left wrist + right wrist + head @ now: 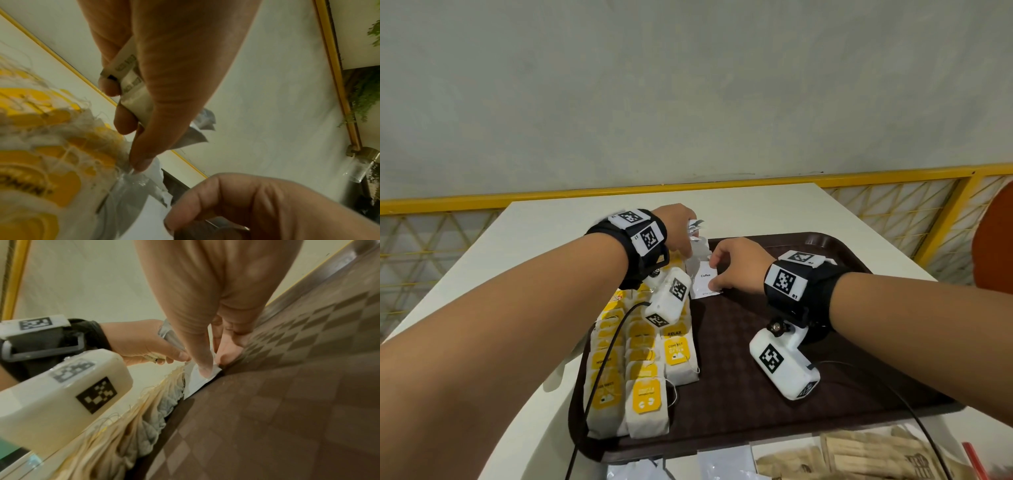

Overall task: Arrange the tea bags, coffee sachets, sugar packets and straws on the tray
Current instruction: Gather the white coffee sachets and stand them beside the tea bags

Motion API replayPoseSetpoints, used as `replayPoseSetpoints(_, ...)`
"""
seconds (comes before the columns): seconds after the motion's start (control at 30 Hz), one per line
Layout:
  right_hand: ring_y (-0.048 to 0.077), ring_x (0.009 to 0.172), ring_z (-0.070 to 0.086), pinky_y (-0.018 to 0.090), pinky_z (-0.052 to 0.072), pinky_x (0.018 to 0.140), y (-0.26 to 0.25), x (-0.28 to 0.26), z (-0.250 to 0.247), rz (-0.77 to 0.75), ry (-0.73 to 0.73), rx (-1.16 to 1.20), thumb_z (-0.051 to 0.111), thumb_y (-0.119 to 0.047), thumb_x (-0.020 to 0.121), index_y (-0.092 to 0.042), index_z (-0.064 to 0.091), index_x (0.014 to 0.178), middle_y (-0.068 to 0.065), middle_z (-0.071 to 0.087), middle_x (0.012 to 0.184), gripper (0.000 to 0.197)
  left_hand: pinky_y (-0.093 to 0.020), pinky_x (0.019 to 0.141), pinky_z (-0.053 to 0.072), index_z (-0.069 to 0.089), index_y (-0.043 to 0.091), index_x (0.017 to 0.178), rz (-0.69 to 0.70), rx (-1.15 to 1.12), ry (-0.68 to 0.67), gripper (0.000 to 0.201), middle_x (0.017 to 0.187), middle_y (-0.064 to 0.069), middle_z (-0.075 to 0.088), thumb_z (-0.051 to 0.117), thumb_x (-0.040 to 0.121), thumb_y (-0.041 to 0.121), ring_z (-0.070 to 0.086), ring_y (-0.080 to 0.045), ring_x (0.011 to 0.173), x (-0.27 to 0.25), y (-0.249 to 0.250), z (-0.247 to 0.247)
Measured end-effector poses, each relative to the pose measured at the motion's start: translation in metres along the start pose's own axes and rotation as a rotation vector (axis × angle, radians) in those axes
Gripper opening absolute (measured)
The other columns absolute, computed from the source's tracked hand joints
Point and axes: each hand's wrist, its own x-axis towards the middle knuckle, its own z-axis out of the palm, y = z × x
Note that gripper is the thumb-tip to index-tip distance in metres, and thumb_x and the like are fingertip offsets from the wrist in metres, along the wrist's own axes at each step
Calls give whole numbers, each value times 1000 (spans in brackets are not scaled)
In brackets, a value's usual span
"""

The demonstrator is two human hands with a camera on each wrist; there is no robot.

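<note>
A dark brown tray point(825, 342) lies on the white table. Rows of tea bags point(643, 359) with yellow tags fill its left side. Beside their far end a white coffee sachet point(703, 281) lies flat on the tray. My right hand point(736, 267) pinches it, the thumb point(205, 369) pressing its near edge and curled fingers on its far edge. My left hand point(681, 233) hovers just left of it over the far tea bags and grips a small bundle of white sachets point(133, 91), whose ends point(697, 228) stick out past the fingers.
Brown paper packets point(859, 455), white sachets point(722, 466) and a red straw point(972, 459) lie on the table in front of the tray. A yellow railing point(585, 195) runs behind the table. An orange chair back point(996, 240) stands at the right. Black cables trail from both wrists.
</note>
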Motion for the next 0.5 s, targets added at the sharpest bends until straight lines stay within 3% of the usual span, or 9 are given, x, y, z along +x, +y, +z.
replayPoseSetpoints(0.17, 13, 79, 54, 15, 37, 56, 1, 0, 2, -1, 1, 12, 80, -16, 71, -15, 65, 93, -5, 59, 91, 26, -28, 69, 45, 63, 13, 105, 20, 39, -2, 32, 102, -5, 63, 74, 75, 19, 57, -21, 87, 0, 3, 5)
replayPoseSetpoints(0.33, 14, 80, 54, 18, 37, 57, 2, -1, 3, 6, 10, 37, 80, -17, 71, -18, 62, 88, -8, 56, 85, 25, -29, 70, 46, 61, 11, 106, -2, 38, -21, 33, 103, -5, 61, 72, 76, 15, 56, -22, 87, 1, 6, 5)
replayPoseSetpoints(0.4, 15, 80, 55, 22, 41, 63, 2, -1, 3, 14, 16, 57, 81, -17, 72, -15, 64, 91, -6, 57, 87, 25, -28, 68, 42, 58, 10, 105, -23, 25, -11, 30, 102, -5, 58, 69, 78, 16, 55, -23, 89, 1, 6, 7)
replayPoseSetpoints(0.5, 19, 79, 62, 33, 54, 79, 2, 0, 4, 34, 12, 108, 81, -15, 71, -11, 67, 93, 1, 64, 88, 27, -28, 63, 40, 53, 12, 90, -63, 0, 7, 18, 96, -6, 58, 67, 79, 16, 54, -23, 84, 2, 5, 9)
